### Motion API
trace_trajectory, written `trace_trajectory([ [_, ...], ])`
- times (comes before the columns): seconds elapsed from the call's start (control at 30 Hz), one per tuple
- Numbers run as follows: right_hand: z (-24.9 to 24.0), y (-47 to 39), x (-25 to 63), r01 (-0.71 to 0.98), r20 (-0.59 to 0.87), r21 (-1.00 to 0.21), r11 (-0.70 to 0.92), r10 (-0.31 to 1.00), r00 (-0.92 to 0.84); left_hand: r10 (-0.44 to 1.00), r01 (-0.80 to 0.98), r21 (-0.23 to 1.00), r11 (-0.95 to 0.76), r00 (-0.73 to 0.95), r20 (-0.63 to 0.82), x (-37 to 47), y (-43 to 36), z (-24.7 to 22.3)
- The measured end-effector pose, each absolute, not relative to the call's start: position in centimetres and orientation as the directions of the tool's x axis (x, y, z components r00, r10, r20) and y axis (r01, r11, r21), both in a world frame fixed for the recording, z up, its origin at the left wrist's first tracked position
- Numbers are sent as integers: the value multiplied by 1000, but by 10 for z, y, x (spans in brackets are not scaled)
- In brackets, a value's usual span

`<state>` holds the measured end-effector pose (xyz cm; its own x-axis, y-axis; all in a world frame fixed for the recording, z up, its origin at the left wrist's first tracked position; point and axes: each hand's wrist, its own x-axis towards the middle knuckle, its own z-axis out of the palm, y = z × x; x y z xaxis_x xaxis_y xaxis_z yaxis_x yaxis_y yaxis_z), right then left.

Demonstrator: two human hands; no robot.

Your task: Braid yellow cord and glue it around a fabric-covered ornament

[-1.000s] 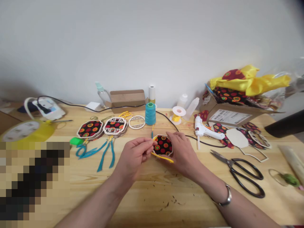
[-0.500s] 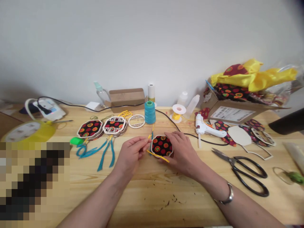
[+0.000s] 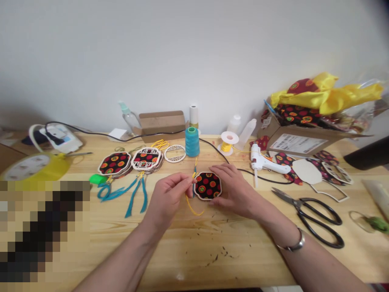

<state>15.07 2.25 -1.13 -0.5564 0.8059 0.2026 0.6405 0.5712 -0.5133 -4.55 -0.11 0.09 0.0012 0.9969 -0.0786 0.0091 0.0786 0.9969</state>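
Observation:
My left hand (image 3: 174, 192) pinches a yellow cord (image 3: 194, 209) between thumb and fingertips, and its loose end curves down onto the tabletop. Just right of it lies a small panel (image 3: 208, 185) of dark flowered fabric in a pale scalloped frame. My right hand (image 3: 232, 188) holds this panel by its right edge, thumb below and fingers above. Behind the left fingertips a short yellow and teal strand (image 3: 195, 165) shows at the panel's left side; how it joins the cord is hidden by the fingers. A teal thread cone (image 3: 192, 142) stands behind.
Left are stacked framed panels (image 3: 146, 159) with teal tassels (image 3: 129, 201). Black-handled scissors (image 3: 319, 219) lie on the right. Behind them sits a white glue gun (image 3: 267, 164), beside a spool of yellow cord (image 3: 227, 146). A cardboard box (image 3: 299, 144) of fabric stands at the back right.
The cord's loose end has swung off the panel's lower edge and now trails below my left hand. My right thumb has shifted slightly up along the panel.

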Motion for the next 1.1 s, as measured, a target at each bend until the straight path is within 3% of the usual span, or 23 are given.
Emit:
trace_trajectory([
  [0.23,-13,23,150,625,205,-504,596,786,-584,977,-62,975,214,36,-212,-45,0,-5],
  [0.43,-18,25,150,628,196,-516,583,794,-576,949,38,950,311,50,-312,-41,2,-1],
  [1.1,-14,26,151,663,137,-527,531,824,-550,918,71,920,386,74,-391,-43,1,-7],
])
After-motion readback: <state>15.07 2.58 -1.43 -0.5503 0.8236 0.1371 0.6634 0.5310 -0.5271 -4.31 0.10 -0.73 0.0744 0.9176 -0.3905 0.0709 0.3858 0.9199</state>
